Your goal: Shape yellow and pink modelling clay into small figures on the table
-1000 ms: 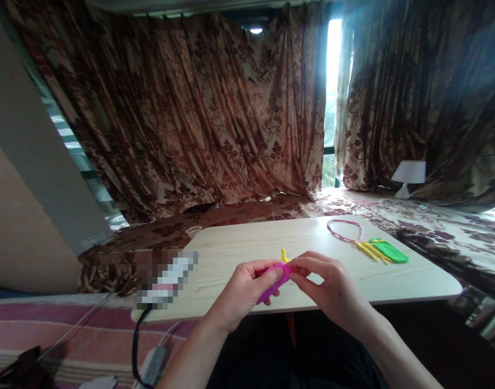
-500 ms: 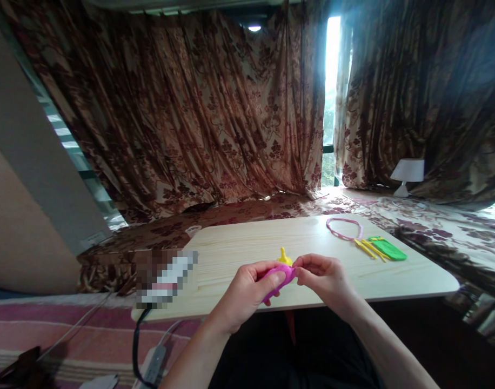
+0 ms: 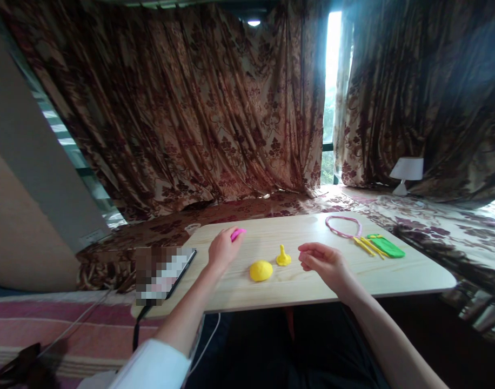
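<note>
My left hand (image 3: 224, 248) is closed around a lump of bright pink modelling clay (image 3: 238, 234) above the left part of the table. Its fingers hide most of the lump. My right hand (image 3: 322, 262) hovers to the right, thumb and fingertips pinched together on what looks like a tiny bit of pink clay (image 3: 302, 255). Between the hands, a yellow clay dome (image 3: 261, 271) sits on the tabletop. Beside it stands a yellow clay piece (image 3: 283, 256) with a wide base and an upright stem, closest to my right hand.
On the light wooden table (image 3: 227, 289), a pink twisted loop (image 3: 345, 219), yellow strips (image 3: 367, 246) and a green flat clay piece (image 3: 387, 246) lie at the right. A blurred-out tablet-like device (image 3: 166, 275) rests at the left edge. A white lamp (image 3: 407, 170) stands beyond.
My hands have come apart: the left moved away and leftward with the pink clay, while the right shifted slightly right. The yellow dome, hidden before, now shows.
</note>
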`<state>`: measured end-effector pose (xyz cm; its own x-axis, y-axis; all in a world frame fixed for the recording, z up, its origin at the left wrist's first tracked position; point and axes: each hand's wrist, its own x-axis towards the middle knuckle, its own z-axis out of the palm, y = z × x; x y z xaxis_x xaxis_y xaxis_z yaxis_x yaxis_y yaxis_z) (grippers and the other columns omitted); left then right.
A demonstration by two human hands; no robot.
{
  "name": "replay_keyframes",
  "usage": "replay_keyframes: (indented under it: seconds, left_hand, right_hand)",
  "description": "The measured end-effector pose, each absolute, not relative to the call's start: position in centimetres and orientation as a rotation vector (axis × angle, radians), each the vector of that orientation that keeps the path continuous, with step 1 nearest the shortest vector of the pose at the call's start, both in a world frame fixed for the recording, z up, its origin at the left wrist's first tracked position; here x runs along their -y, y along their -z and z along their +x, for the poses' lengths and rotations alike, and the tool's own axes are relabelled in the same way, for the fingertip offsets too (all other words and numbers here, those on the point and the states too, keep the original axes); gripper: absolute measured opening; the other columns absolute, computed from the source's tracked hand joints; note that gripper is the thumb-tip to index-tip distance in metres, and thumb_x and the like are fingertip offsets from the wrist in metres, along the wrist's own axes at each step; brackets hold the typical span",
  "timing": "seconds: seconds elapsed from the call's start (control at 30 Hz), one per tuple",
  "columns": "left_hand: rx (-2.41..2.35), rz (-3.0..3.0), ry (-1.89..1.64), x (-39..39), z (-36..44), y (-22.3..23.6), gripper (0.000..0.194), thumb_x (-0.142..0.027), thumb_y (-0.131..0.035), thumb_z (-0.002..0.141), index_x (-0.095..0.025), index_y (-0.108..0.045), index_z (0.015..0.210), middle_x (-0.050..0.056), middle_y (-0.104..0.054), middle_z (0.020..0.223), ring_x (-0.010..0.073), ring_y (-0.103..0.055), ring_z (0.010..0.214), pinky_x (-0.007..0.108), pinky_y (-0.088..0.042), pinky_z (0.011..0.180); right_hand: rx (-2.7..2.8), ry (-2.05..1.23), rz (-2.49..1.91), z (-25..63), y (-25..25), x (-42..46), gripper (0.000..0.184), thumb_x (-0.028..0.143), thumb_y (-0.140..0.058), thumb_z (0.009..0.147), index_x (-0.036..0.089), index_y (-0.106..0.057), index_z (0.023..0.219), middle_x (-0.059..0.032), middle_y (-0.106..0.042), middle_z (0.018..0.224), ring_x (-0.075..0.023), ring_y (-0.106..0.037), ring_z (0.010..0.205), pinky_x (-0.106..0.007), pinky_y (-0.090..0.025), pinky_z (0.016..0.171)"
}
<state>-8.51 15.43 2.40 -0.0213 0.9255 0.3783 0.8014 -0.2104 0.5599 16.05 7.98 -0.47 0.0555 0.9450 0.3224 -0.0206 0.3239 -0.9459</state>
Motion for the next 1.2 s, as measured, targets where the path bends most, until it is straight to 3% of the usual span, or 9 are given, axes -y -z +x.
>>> replay_keyframes:
  seconds: [0.07, 0.2, 0.33, 0.4, 0.57, 0.7, 1.0, 1.2]
  left_hand:
    - [-1.976, 2.047, -0.993, -18.2, -9.7, -2.0, 0.029, -0.035, -0.052, 0.087, -0.016, -0.058, 0.107, 0.009, -0.058, 0.114, 0.0209, -0.056, 0.102, 0.043, -0.045, 0.088]
    - [-2.085, 2.005, -0.922, -20.6, -11.1, -1.2, 0.029, -0.031, -0.052, 0.088, -0.017, -0.054, 0.113, 0.008, -0.056, 0.117, 0.0199, -0.057, 0.099, 0.042, -0.049, 0.084]
    - [-2.012, 2.019, -1.048, -18.6, -10.2, -1.7, 0.031, -0.029, -0.056, 0.085, -0.015, -0.056, 0.112, 0.01, -0.053, 0.123, 0.0247, -0.05, 0.112, 0.049, -0.039, 0.095]
    - [-1.88, 2.043, -1.15, -15.7, -8.5, -2.1, 0.027, -0.028, -0.052, 0.086, -0.015, -0.061, 0.108, 0.01, -0.055, 0.123, 0.025, -0.046, 0.117, 0.042, -0.032, 0.103]
    - [-1.39, 2.074, -1.194, -5.8, -2.5, -2.3, 0.03, -0.039, -0.046, 0.088, -0.023, -0.068, 0.1, 0.001, -0.067, 0.102, 0.0168, -0.058, 0.098, 0.024, -0.043, 0.088]
    - [-0.878, 1.609, -1.254, -1.8, 0.2, -2.4, 0.03, -0.037, -0.049, 0.087, -0.018, -0.07, 0.099, 0.005, -0.068, 0.095, 0.0199, -0.057, 0.094, 0.03, -0.039, 0.09]
    - [-0.646, 1.125, -1.274, -2.6, 0.3, -1.0, 0.015, -0.024, -0.062, 0.081, -0.018, -0.073, 0.089, 0.004, -0.07, 0.087, 0.0175, -0.055, 0.096, 0.032, -0.033, 0.096]
    - [-0.675, 1.02, -1.274, -2.1, 0.4, -0.8, 0.018, -0.027, -0.059, 0.083, -0.016, -0.072, 0.09, 0.005, -0.069, 0.089, 0.0174, -0.056, 0.096, 0.03, -0.033, 0.095]
  right_hand:
    - [1.274, -0.937, -0.979, 16.3, 1.1, -8.3, 0.035, 0.044, -0.071, 0.067, 0.014, -0.071, 0.085, -0.0036, -0.067, 0.069, -0.0142, -0.06, 0.061, -0.029, -0.053, 0.064]
    - [1.261, -0.935, -1.009, 16.9, 1.5, -8.2, 0.034, 0.042, -0.068, 0.071, 0.014, -0.071, 0.089, -0.005, -0.068, 0.074, -0.0152, -0.061, 0.067, -0.03, -0.052, 0.068]
    - [1.264, -0.925, -1.018, 17.0, 0.9, -7.1, 0.036, 0.043, -0.069, 0.07, 0.015, -0.069, 0.093, -0.0036, -0.067, 0.074, -0.0157, -0.06, 0.067, -0.03, -0.051, 0.067]
    - [1.283, -0.912, -0.999, 16.7, 0.5, -6.2, 0.032, 0.042, -0.069, 0.071, 0.017, -0.068, 0.09, -0.0021, -0.065, 0.072, -0.0148, -0.059, 0.067, -0.028, -0.049, 0.065]
    - [1.439, -0.833, -0.836, 15.7, -1.0, -3.6, 0.015, 0.033, -0.065, 0.078, 0.019, -0.067, 0.082, -0.0027, -0.062, 0.081, -0.0152, -0.057, 0.076, -0.026, -0.046, 0.069]
    - [1.555, -0.682, -0.692, 15.1, -1.8, -2.7, 0.007, 0.026, -0.064, 0.08, 0.02, -0.067, 0.081, -0.0032, -0.057, 0.085, -0.0171, -0.055, 0.083, -0.03, -0.045, 0.074]
    - [1.622, -0.702, -0.648, 14.5, -1.8, -2.2, 0.013, 0.019, -0.053, 0.088, 0.021, -0.066, 0.092, -0.0042, -0.055, 0.089, -0.017, -0.054, 0.087, -0.033, -0.045, 0.079]
    - [1.702, -0.48, -0.739, 14.4, -1.7, -2.5, 0.012, 0.017, -0.055, 0.086, 0.02, -0.065, 0.093, -0.0047, -0.054, 0.093, -0.017, -0.055, 0.088, -0.033, -0.047, 0.078]
